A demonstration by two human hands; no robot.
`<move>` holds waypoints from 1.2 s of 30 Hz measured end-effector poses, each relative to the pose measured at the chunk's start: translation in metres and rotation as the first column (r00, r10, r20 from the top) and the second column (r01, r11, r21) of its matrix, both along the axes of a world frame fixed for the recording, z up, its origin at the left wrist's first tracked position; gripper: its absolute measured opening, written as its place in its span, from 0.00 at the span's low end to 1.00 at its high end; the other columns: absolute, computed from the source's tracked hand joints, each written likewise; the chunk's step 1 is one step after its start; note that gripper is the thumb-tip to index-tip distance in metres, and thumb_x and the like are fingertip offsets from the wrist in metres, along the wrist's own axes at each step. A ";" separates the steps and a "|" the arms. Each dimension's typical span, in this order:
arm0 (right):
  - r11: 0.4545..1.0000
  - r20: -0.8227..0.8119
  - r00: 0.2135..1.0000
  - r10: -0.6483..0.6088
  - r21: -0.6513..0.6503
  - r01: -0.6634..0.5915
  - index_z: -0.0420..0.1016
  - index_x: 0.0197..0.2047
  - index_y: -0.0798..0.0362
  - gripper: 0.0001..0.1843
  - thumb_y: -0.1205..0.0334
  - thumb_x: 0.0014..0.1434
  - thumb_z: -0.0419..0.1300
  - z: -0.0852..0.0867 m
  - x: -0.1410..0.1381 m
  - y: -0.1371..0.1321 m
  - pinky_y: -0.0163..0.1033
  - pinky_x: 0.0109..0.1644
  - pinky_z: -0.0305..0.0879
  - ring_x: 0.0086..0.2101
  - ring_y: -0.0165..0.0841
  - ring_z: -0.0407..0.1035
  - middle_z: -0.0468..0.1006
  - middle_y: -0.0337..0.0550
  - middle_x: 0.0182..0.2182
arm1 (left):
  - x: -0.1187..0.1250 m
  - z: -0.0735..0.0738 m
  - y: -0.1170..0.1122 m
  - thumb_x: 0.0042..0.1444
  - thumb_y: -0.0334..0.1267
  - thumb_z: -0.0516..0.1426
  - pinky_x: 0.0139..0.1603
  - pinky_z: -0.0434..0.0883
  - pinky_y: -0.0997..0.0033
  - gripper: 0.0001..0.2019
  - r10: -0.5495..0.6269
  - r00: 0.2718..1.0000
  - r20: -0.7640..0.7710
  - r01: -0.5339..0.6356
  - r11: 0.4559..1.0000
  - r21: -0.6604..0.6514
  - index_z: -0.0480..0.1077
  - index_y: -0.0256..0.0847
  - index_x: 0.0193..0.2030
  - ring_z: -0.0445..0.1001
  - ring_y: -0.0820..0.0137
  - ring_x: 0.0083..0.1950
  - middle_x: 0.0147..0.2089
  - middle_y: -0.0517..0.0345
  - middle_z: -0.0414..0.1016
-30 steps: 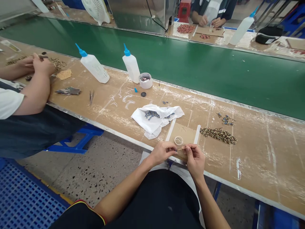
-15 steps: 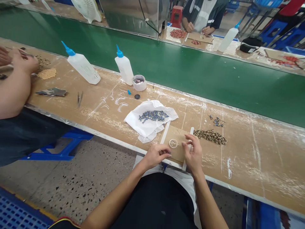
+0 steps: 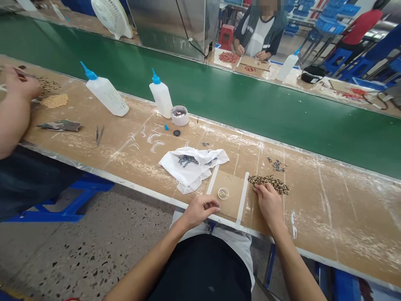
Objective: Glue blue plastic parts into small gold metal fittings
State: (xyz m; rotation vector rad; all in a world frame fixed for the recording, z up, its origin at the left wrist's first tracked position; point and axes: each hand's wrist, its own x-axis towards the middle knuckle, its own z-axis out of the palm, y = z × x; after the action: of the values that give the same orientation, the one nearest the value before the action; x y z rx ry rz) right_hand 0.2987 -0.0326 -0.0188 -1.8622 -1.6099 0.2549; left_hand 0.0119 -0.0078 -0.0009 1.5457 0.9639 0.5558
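pinching blue piece (image 3: 216, 205): left hand (image 3: 199, 211) | right hand (image 3: 270, 205): curled at brass-coloured pile (image 3: 275, 184)

forearms (image 3: 156, 257) extended, left hand (image 3: 200, 210) curled, fingertips pinched; right hand (image 3: 270, 205) palm down, fingers bent

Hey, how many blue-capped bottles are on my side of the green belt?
2: one bottle beside the white ring, the other bottle farther left. More could be hidden behind the co-worker's arm.

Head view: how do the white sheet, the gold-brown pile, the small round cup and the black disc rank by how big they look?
1. White sheet
2. Gold-brown pile
3. Round cup
4. Black disc
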 end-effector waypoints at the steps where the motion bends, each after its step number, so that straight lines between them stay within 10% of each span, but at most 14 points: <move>1: 1.000 0.005 1.000 0.010 0.011 -0.010 0.79 0.36 0.51 0.16 0.52 0.65 0.53 0.001 0.000 0.000 0.45 0.43 0.65 0.37 0.40 0.70 0.77 0.48 0.36 | -0.001 0.001 -0.001 0.55 0.41 0.62 0.29 0.65 0.77 0.09 0.011 1.000 0.000 -0.011 1.000 0.002 0.77 0.36 0.34 0.69 0.74 0.29 0.30 0.57 0.76; 12: 0.997 -0.169 0.985 -0.028 0.065 0.040 0.78 0.43 0.52 0.14 0.54 0.65 0.55 0.016 -0.025 -0.010 0.43 0.38 0.74 0.34 0.39 0.77 0.83 0.47 0.37 | 0.002 0.054 0.000 0.58 0.37 0.61 0.37 0.68 0.75 0.04 0.116 0.989 0.092 -0.121 0.991 0.054 0.77 0.39 0.36 0.72 0.71 0.35 0.34 0.57 0.78; 21: 0.996 -0.365 0.928 -0.074 0.018 0.087 0.78 0.40 0.53 0.16 0.49 0.64 0.56 0.028 -0.034 -0.023 0.43 0.38 0.74 0.34 0.39 0.76 0.81 0.48 0.35 | 0.011 0.062 0.001 0.57 0.36 0.61 0.36 0.70 0.74 0.05 0.177 0.975 0.137 -0.180 0.984 0.007 0.77 0.38 0.36 0.73 0.69 0.36 0.35 0.54 0.78; 29: 0.996 -0.792 0.605 -0.087 -0.091 0.024 0.79 0.41 0.52 0.13 0.52 0.58 0.67 0.088 -0.087 -0.044 0.36 0.37 0.73 0.31 0.31 0.74 0.81 0.43 0.32 | 0.024 0.085 -0.006 0.61 0.34 0.58 0.42 0.71 0.72 0.06 0.142 0.974 0.174 -0.156 0.985 0.070 0.77 0.38 0.41 0.74 0.69 0.40 0.39 0.55 0.76; 36: 0.996 -0.873 0.481 -0.084 -0.082 0.024 0.78 0.40 0.51 0.11 0.53 0.59 0.66 0.095 -0.111 -0.044 0.36 0.39 0.73 0.31 0.31 0.74 0.79 0.40 0.29 | 0.027 0.091 -0.010 0.64 0.35 0.57 0.41 0.66 0.72 0.06 0.129 0.985 0.118 -0.154 0.958 0.243 0.76 0.38 0.39 0.71 0.71 0.38 0.35 0.58 0.74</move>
State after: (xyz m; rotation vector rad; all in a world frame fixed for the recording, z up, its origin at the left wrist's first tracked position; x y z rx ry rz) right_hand 0.1873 -0.0768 0.0764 -1.3831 -0.7896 1.0610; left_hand 0.0387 -0.0180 0.0901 1.6625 0.9594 0.8784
